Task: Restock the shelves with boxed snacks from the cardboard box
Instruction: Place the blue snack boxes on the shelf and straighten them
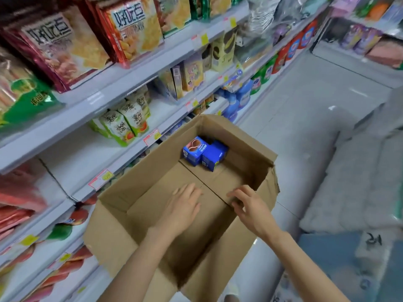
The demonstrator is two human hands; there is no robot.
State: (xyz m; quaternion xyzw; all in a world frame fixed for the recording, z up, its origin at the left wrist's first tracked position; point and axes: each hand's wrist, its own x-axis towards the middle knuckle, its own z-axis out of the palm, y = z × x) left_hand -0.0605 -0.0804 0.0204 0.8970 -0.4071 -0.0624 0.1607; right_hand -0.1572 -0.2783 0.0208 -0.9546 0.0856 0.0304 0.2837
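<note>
An open cardboard box [122,225] stands on the floor beside the shelves. Two blue snack boxes [204,152] lie together in its far corner; the rest of its bottom is bare. My left hand [185,205] is inside the box, palm down, fingers apart, holding nothing. My right hand [250,205] hovers over the box's right side with its fingers curled and nothing in them. Both hands are well short of the blue boxes. The white shelf [122,147] to the left has bare space beside green and white snack bags [124,123].
Shelves on the left carry red and green snack bags [65,46], small boxed goods [192,73] and blue and red detergent pouches [239,99] further along. A grey tiled aisle floor [305,118] opens to the right. More shelving stands at the far right.
</note>
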